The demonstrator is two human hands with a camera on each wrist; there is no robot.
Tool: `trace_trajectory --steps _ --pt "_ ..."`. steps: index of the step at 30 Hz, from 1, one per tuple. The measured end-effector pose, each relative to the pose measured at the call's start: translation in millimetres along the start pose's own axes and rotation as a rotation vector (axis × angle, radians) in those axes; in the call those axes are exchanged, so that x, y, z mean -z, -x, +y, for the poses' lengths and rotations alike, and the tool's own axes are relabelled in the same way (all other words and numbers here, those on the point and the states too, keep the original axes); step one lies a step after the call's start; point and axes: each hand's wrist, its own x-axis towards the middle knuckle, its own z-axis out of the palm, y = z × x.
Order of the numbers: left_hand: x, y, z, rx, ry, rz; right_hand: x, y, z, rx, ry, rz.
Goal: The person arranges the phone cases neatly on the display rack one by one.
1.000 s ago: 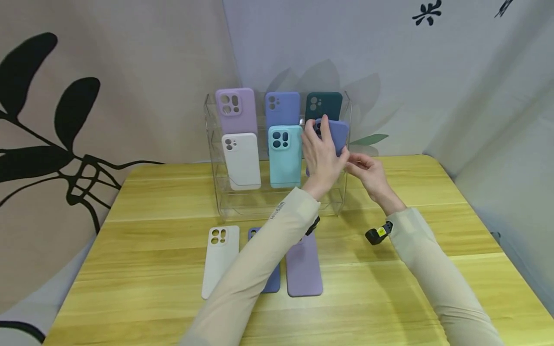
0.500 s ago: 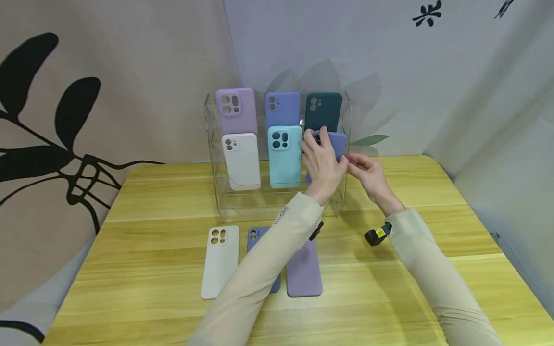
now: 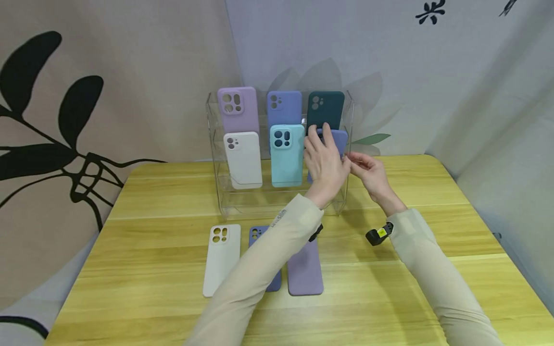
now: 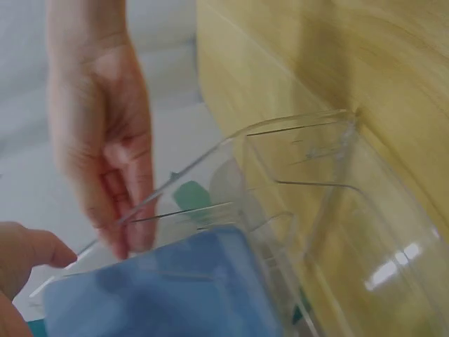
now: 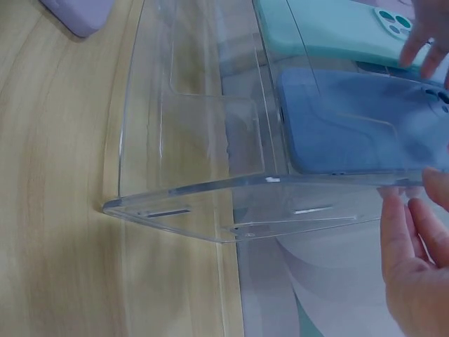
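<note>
In the head view a blue phone case [image 3: 340, 139] stands in the lower right place of a clear acrylic display stand [image 3: 242, 211]. My left hand [image 3: 325, 166] lies over this case, fingers spread and fairly straight, hiding much of it. The left fingertips [image 5: 421, 60] hover past its edge, close to the turquoise case [image 5: 330, 31], in the right wrist view. At the stand's right side panel, my right hand [image 3: 373, 179] pinches the edge between thumb and fingers. The left wrist view has the blue case [image 4: 161, 295] just inside that panel, blurred.
Purple [image 3: 242, 115], periwinkle [image 3: 285, 108] and dark green [image 3: 331, 108] cases fill the upper row. White [image 3: 244, 161] and turquoise cases share the lower row. On the wooden table [image 3: 143, 269] lie white [image 3: 221, 259], blue [image 3: 273, 283] and purple [image 3: 305, 271] cases.
The blue case has gone down into the lower right place with my left hand. Lately the left fingertips have lifted slightly while the case stays put. My right hand has hardly moved.
</note>
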Motion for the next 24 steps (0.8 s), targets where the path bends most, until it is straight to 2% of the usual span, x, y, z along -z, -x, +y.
trace_trajectory --steps 3,7,11,14,19,24 --pt "10.3 2.5 -2.1 -0.063 0.009 0.0 -0.6 0.1 -0.7 -0.001 0.018 0.001" --pt "25.8 9.5 -8.7 -0.121 0.105 -0.019 0.2 0.7 0.0 0.007 0.038 0.005" --pt "39.4 16.8 -19.9 -0.137 0.187 -0.048 1.2 1.1 1.7 0.022 0.028 0.002" --pt "47.9 21.4 -30.9 -0.133 0.208 -0.06 1.1 1.0 2.4 0.03 0.02 -0.001" --pt "56.4 34.7 -58.0 -0.137 0.261 -0.072 -0.5 0.6 1.8 0.019 -0.006 0.001" --pt "57.8 59.4 -96.3 -0.146 0.278 -0.049 -1.0 2.3 1.1 0.003 -0.025 -0.004"
